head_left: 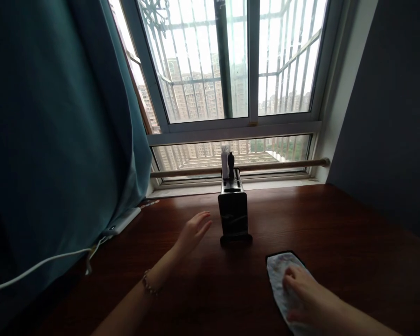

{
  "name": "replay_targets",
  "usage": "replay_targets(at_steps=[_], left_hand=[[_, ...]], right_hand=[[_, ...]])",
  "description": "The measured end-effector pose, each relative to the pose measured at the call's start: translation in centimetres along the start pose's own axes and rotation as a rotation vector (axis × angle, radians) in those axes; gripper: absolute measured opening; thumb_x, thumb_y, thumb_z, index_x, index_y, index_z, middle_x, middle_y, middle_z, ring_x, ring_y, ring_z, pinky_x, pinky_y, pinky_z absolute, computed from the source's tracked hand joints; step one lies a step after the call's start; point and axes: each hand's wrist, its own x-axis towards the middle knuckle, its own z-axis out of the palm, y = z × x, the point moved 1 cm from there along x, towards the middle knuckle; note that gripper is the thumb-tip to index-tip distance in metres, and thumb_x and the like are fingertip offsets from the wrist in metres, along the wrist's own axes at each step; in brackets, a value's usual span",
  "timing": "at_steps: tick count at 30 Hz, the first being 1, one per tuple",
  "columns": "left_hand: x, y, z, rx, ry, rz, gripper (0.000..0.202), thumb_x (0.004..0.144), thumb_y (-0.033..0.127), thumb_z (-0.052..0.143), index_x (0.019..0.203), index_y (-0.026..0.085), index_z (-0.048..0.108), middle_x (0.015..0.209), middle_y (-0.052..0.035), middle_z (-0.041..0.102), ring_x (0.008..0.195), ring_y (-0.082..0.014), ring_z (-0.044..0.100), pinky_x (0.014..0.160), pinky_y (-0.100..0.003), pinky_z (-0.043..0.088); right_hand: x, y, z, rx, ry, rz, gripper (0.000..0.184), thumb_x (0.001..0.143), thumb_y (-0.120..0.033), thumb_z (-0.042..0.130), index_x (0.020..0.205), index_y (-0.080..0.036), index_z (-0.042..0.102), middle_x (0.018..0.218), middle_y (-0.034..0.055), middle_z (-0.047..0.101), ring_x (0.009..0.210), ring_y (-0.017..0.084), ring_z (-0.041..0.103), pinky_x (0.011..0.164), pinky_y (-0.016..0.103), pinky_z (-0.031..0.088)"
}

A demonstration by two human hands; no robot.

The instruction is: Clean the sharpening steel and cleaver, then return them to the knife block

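A black upright holder (234, 217) with slots in its top stands on the brown wooden table. Out of it rise a black handle (231, 163) and a white item (225, 163) whose kind I cannot make out. My left hand (193, 231), with a beaded bracelet at the wrist, hovers just left of the holder; its fingers are stretched out and hold nothing. At the lower right lies a pale cloth (278, 270) with a dark edge, flat on the table. My right hand (303, 287) presses on this cloth with curled fingers, partly blurred.
The table (196, 298) reaches to a barred window (203, 84) with a rail (283, 164) across its bottom. A blue curtain (73, 116) hangs at left. Beside it lie a white power strip (126, 220) and a white cable (49, 260). A dark wall (388, 130) closes the right side.
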Motion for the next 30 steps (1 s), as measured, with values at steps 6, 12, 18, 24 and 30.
replay_targets(at_steps=[6, 12, 18, 24, 30], left_hand=[[8.0, 4.1, -2.9, 0.062, 0.304, 0.07, 0.03, 0.082, 0.04, 0.05, 0.093, 0.016, 0.065, 0.092, -0.0064, 0.069, 0.083, -0.0177, 0.064, 0.073, -0.029, 0.051], [16.6, 8.9, -2.9, 0.152, 0.32, 0.101, 0.031, 0.08, 0.041, 0.054, 0.087, 0.012, 0.065, 0.077, -0.0062, 0.068, 0.07, -0.0154, 0.063, 0.066, -0.027, 0.046], [19.3, 10.7, -1.1, 0.502, 0.217, -0.025, 0.049, 0.074, 0.058, 0.054, 0.088, 0.011, 0.059, 0.077, -0.0114, 0.065, 0.075, -0.0238, 0.063, 0.063, -0.03, 0.044], [20.8, 11.3, -0.4, 0.572, 0.234, -0.029, 0.034, 0.08, 0.044, 0.051, 0.09, 0.012, 0.058, 0.082, -0.0121, 0.064, 0.08, -0.0239, 0.062, 0.064, -0.03, 0.044], [24.2, 12.2, -3.3, 0.47, 0.383, 0.013, 0.031, 0.08, 0.044, 0.049, 0.084, 0.013, 0.055, 0.077, -0.0076, 0.062, 0.072, -0.019, 0.058, 0.061, -0.028, 0.04]], right_hand=[[1.3, 2.7, 1.7, 0.124, 0.199, 0.114, 0.019, 0.081, -0.031, 0.039, 0.081, -0.021, 0.054, 0.091, 0.0111, 0.061, 0.087, 0.026, 0.057, 0.081, 0.045, 0.044], [6.1, 3.3, -0.6, 1.32, 0.193, 0.4, 0.041, 0.077, -0.057, 0.045, 0.082, -0.018, 0.055, 0.069, 0.0043, 0.062, 0.063, 0.019, 0.059, 0.063, 0.034, 0.048], [4.8, 2.7, -0.6, 1.624, 0.123, 0.619, 0.037, 0.072, -0.052, 0.056, 0.079, -0.015, 0.059, 0.061, 0.0061, 0.064, 0.054, 0.021, 0.061, 0.055, 0.034, 0.048], [4.6, 2.7, -1.2, 1.595, 0.168, 0.524, 0.034, 0.071, -0.049, 0.059, 0.082, -0.016, 0.058, 0.068, 0.0055, 0.067, 0.06, 0.021, 0.063, 0.058, 0.032, 0.049], [4.7, 2.9, -1.0, 1.601, 0.13, 0.55, 0.035, 0.072, -0.05, 0.057, 0.081, -0.016, 0.057, 0.065, 0.0069, 0.067, 0.057, 0.023, 0.063, 0.056, 0.034, 0.048]])
